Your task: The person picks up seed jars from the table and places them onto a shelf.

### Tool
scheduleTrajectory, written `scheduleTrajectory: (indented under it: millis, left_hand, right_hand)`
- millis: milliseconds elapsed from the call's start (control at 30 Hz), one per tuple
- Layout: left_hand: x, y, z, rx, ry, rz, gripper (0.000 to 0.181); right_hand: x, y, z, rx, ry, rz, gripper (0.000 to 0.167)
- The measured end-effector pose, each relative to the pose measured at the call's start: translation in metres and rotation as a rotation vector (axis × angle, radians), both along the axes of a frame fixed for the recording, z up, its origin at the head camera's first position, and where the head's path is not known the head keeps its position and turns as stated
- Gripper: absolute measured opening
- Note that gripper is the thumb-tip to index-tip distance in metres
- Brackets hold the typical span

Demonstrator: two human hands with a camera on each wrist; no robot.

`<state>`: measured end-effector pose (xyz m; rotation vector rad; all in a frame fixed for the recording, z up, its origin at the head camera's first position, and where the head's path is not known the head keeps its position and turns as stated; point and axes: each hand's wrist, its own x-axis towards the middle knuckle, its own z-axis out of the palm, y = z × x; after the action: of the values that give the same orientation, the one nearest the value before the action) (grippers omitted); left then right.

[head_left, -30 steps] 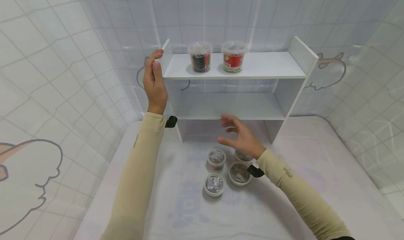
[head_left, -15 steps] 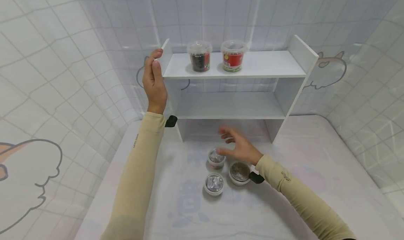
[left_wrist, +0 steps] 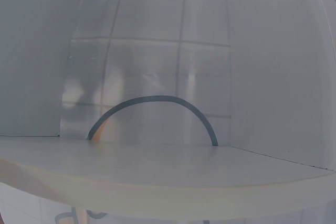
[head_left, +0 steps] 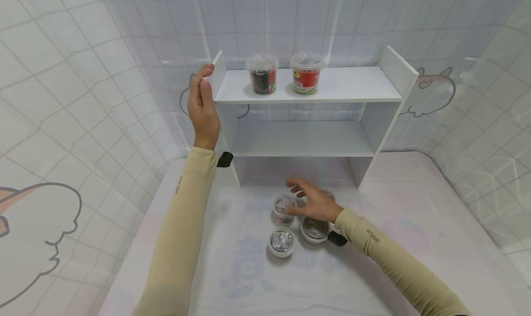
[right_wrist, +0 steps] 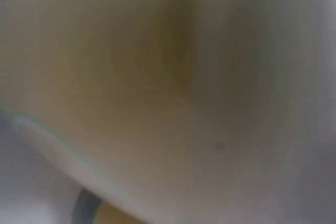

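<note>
Grabbing step, I guess: my right hand point(head_left: 314, 202) loose by a tub point(head_left: 282, 202), left hand point(head_left: 203, 113) straight-fingered against the shelf point(head_left: 307, 138); pinch next, probably.

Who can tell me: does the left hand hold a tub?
No, in the head view the left hand rests against a white side panel.

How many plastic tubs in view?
6. Top shelf: left tub, right tub. Table: far-left tub, near-left tub, near-right tub, and far-right tub, mostly behind the right hand. More could be hidden there.
</note>
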<state>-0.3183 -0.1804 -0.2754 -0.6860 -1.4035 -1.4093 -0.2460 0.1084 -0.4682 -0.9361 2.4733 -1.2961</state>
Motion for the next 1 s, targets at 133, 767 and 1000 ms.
scheduleTrajectory:
  millis: [133,767,1000]
  left_hand:
    - [0.0003,0.0003,0.0002,-0.002,-0.005,0.003,0.028]
    - [-0.0012,0.0015,0.0011,0.0,0.022,-0.007,0.029]
    - [-0.0003,0.001,0.0005,0.0,0.014,-0.005,0.029]
  right_hand:
    - [-0.0006,0.0,-0.0018,0.013,0.012,0.01,0.089]
    - [0.0032,-0.0031,-0.0065,0.2,0.151,0.027,0.079]
    - [0.003,-0.0038,-0.0078,0.228,0.162,0.032,0.08]
